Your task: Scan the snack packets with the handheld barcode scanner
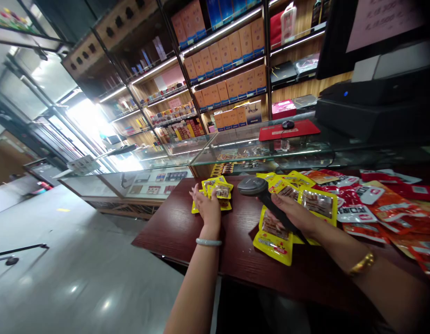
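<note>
My right hand is closed round the handle of a black barcode scanner, whose head points left above the dark red-brown table. Beneath that hand lie yellow snack packets with clear windows showing brown food. On the left, my left hand is open with fingers spread, over or against a small stack of yellow snack packets. Whether its fingertips touch the packets I cannot tell.
Red and orange snack packets cover the table's right side. Behind stands a glass display counter with a red mat and a computer mouse. A black machine sits at right. The table's left edge drops to grey floor.
</note>
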Demonstrator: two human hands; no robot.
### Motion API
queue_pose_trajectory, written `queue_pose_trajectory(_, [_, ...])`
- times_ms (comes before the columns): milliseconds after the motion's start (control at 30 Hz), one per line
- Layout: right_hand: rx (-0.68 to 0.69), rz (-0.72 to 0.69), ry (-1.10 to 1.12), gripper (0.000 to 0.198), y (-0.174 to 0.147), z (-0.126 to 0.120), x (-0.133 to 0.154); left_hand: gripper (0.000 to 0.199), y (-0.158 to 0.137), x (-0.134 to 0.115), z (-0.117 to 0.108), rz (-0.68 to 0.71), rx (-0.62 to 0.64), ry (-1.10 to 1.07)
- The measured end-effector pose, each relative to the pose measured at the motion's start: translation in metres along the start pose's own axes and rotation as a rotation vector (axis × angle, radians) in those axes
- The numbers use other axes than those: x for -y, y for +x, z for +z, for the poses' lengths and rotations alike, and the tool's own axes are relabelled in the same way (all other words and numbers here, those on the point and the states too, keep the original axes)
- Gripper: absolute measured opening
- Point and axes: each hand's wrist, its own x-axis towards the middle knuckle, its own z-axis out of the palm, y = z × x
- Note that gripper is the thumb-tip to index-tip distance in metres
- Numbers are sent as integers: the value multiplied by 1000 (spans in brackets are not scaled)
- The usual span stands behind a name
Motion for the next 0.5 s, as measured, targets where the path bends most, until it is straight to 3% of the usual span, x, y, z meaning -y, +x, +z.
queue_pose_trajectory(67, [-15, 0, 5, 58, 1, -1, 1, 42, -6, -13, -4, 125, 17, 30])
queue_pose_trajectory(100, [-15, -3, 6, 59, 1, -2, 2, 34, -10, -21, -5, 194, 111, 51])
queue_pose_trajectory(200, [-3, -24, 18, 59, 2, -6, 3, 39, -29, -46, -7, 335, 580, 168])
queue_pose_trajectory(267, [-3, -34, 34, 59, 2, -8, 4, 47, -45, -62, -8, 398, 801, 270])
queue_pose_trajectory(400, [-7, -16, 43, 56, 1, -9, 8, 50, -76, -82, -4, 477, 891, 363])
queue_pose_trajectory(500, [-2, -8, 56, 53, 0, -10, 8, 41, -84, -79, 2, 340, 911, 288])
